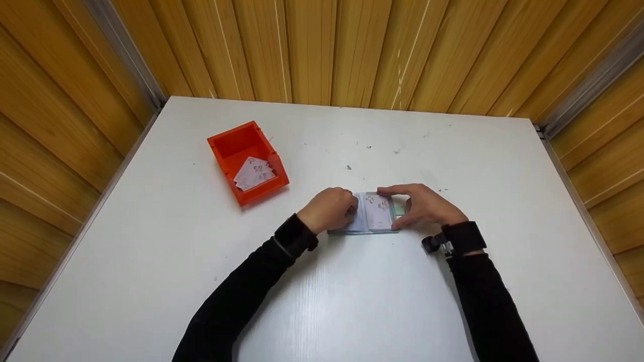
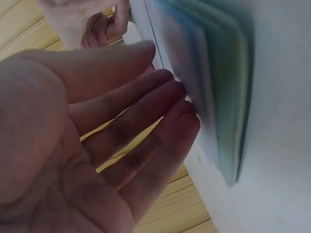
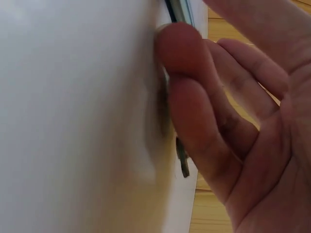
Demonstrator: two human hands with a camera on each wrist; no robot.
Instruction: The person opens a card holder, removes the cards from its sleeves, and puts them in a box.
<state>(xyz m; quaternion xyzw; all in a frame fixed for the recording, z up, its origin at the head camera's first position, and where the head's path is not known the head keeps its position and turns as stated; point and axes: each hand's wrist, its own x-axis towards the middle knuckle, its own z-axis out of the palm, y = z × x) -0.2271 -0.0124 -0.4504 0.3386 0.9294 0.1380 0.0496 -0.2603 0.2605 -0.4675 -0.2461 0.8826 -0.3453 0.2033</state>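
Observation:
A small pale-green card holder (image 1: 363, 232) lies spread on the white table. A white card with small printed pictures (image 1: 378, 212) shows on its right page. My left hand (image 1: 329, 208) is over the left page; in the left wrist view, its fairly straight fingers (image 2: 146, 121) and thumb touch the sleeve pages (image 2: 189, 63) above the green cover (image 2: 228, 97). My right hand (image 1: 427, 206) grips the holder's right side, index finger at the far corner and thumb at the near one. A dark tab (image 3: 181, 158) sticks out below the fingers in the right wrist view.
An orange bin (image 1: 261, 189) stands to the left, tilted away from square, with several printed cards (image 1: 254, 172) inside it. Yellow wood-patterned panels (image 1: 332, 55) rise behind the table (image 1: 151, 241) and on both sides.

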